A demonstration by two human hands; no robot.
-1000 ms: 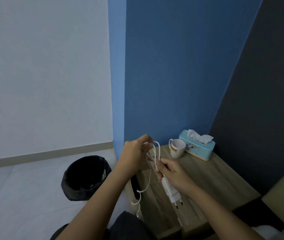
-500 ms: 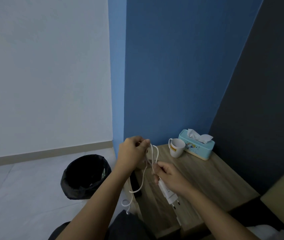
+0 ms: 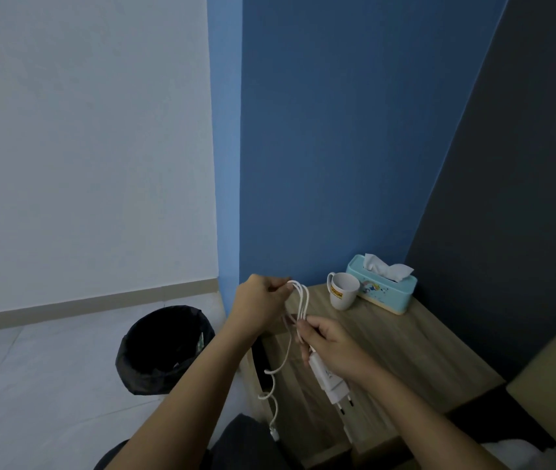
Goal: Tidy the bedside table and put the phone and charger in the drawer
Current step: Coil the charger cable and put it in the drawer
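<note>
Over the left edge of the wooden bedside table (image 3: 405, 354), my right hand (image 3: 334, 347) grips the white charger plug (image 3: 329, 381), prongs pointing down toward me. Its white cable (image 3: 302, 300) runs up in loops to my left hand (image 3: 263, 303), which pinches the top of the loops. The cable's loose end (image 3: 271, 401) dangles beside the table's left side. A dark object (image 3: 257, 361) lies partly hidden behind my left forearm at the table edge; I cannot tell what it is. No drawer shows.
A white mug (image 3: 342, 293) and a light-blue tissue box (image 3: 381, 286) stand at the table's back by the blue wall. A black-lined waste bin (image 3: 161, 347) sits on the floor to the left. A beige bed edge (image 3: 554, 395) is at the right.
Another loop of cable has been gathered between my hands, so the hanging tail is shorter. Both hands stayed over the table's left edge.
</note>
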